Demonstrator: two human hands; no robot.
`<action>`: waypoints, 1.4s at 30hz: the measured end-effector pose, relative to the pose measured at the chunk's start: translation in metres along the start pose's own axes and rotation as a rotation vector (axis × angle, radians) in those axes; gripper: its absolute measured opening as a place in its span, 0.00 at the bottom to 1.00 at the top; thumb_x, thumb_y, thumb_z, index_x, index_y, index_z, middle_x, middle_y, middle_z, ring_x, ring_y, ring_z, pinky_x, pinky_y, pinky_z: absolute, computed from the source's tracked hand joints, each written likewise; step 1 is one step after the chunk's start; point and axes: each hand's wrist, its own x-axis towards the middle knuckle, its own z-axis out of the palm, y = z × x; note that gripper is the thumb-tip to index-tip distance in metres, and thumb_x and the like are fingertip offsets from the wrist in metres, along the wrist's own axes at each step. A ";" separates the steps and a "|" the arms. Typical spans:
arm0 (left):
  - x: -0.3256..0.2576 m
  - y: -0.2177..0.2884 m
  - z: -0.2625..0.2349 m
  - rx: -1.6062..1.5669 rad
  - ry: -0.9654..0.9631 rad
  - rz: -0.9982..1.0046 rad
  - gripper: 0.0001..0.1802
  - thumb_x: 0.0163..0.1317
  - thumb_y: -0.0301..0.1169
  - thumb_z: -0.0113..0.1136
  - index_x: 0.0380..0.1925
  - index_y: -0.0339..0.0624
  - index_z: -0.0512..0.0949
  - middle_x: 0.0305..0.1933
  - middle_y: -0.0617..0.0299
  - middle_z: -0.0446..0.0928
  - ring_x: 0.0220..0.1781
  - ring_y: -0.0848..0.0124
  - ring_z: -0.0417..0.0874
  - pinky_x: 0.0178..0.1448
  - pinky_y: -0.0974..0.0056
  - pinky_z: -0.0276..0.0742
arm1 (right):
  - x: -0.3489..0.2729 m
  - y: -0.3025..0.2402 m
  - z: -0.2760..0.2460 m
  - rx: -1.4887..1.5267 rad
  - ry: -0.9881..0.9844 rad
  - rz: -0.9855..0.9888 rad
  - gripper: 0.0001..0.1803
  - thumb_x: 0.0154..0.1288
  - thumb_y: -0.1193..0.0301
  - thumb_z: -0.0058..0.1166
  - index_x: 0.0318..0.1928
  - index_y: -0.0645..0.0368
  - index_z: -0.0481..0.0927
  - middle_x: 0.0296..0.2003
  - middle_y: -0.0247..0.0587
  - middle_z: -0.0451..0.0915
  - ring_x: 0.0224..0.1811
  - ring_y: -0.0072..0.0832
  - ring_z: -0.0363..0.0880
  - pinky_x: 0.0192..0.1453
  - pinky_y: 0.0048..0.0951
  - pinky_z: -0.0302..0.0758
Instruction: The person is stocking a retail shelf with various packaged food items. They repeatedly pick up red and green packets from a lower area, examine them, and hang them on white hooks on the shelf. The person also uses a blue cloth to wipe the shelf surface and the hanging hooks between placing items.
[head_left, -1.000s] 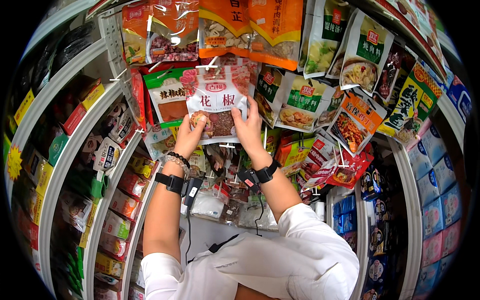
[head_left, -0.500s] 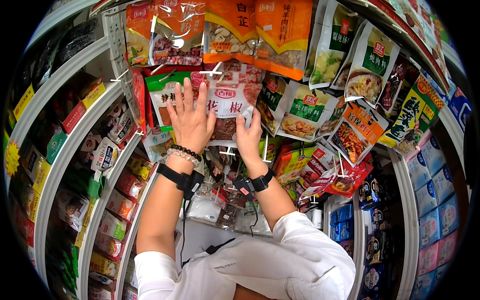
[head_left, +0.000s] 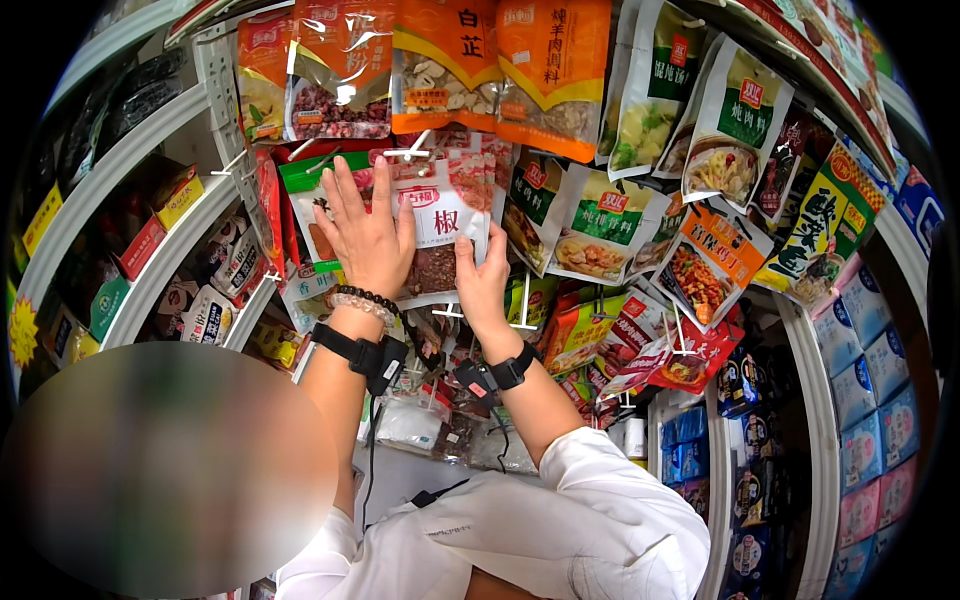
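A pink and white spice packet [head_left: 432, 268] with a see-through lower part hangs in front of me, among similar packets on a hook. My left hand [head_left: 366, 235] lies flat with its fingers stretched upward. It covers the packet's left side and part of a green-topped white packet [head_left: 297, 178] beside it. At the packet's right edge is my right hand [head_left: 484, 288], thumb on the front and fingers around the side, partly hidden. Both wrists carry black straps with small devices, and a bead bracelet [head_left: 362, 304] circles the left wrist.
Orange spice bags [head_left: 550, 75] hang above my hands. Green and white seasoning pouches [head_left: 610, 222] hang to the right, near white metal hooks [head_left: 524, 305]. Curved shelves [head_left: 180, 235] of packaged goods stand left, tissue packs [head_left: 865, 450] far right. A blurred oval [head_left: 170, 470] covers the lower left.
Both hands and the pink and white packet have shifted slightly left in the view. My right hand sits a little lower, and the packet looks more bent or turned.
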 end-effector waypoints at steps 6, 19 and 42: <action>0.010 0.006 0.005 -0.097 -0.105 0.094 0.26 0.57 0.40 0.52 0.57 0.52 0.66 0.69 0.44 0.45 0.70 0.48 0.45 0.65 0.39 0.44 | 0.002 0.008 0.003 -0.035 0.041 0.067 0.23 0.65 0.60 0.46 0.53 0.63 0.63 0.41 0.53 0.76 0.42 0.42 0.76 0.44 0.37 0.71; -0.024 -0.004 0.017 -0.343 -0.308 0.070 0.27 0.46 0.35 0.60 0.50 0.43 0.71 0.54 0.47 0.66 0.50 0.51 0.70 0.52 0.55 0.70 | -0.002 0.016 0.007 -0.427 0.052 -0.339 0.36 0.58 0.65 0.53 0.62 0.65 0.53 0.62 0.62 0.51 0.65 0.52 0.50 0.66 0.46 0.49; -0.261 -0.431 -0.256 0.490 0.574 -1.058 0.37 0.46 0.46 0.64 0.52 0.36 0.65 0.57 0.39 0.61 0.59 0.46 0.62 0.62 0.51 0.57 | -0.141 -0.019 0.024 -0.230 -0.207 -0.321 0.16 0.64 0.71 0.45 0.50 0.66 0.69 0.63 0.52 0.55 0.65 0.43 0.54 0.64 0.42 0.55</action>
